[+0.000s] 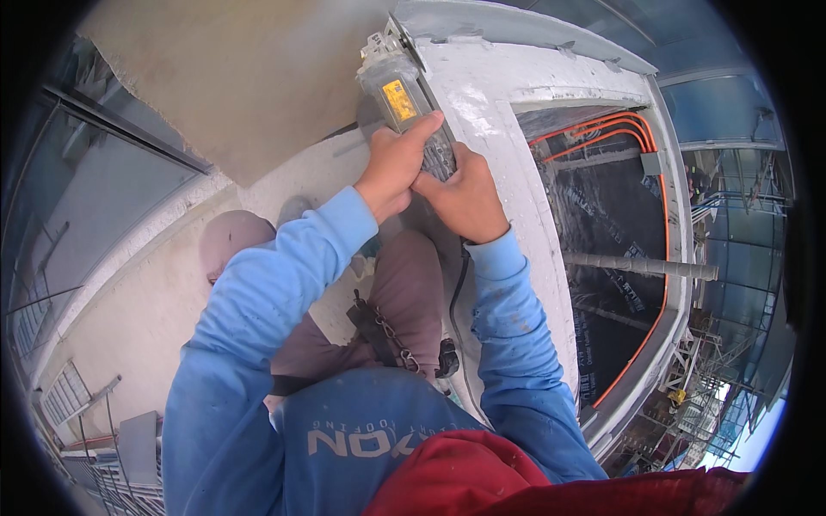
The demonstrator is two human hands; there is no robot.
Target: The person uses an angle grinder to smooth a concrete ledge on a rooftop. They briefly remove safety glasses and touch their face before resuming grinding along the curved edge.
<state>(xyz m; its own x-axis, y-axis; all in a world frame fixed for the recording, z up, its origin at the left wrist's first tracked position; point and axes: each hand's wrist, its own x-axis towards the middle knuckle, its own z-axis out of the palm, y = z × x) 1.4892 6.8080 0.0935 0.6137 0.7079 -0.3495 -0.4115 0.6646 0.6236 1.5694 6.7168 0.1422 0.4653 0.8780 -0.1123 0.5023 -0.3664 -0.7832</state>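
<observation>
A dusty grey angle grinder [386,79] with a yellow label points away from me, held in both hands. My left hand [389,170] is closed around the rear of its body, the thumb lying along the top. My right hand [467,194] grips the back end from the right, close against the left. At the far end the thin disc [408,41] stands on edge beside a white-coated ledge [473,95]; whether it touches the ledge I cannot tell. A dark cord [460,288] trails from the tool down past my right forearm.
Right of the ledge is a recess lined with dark printed sheeting [602,224], with orange conduits [637,127] and a pipe [641,265] across it. A brown board [232,77] lies far left, hazy with dust. Scaffolding [688,396] stands lower right. My bent knees are below the tool.
</observation>
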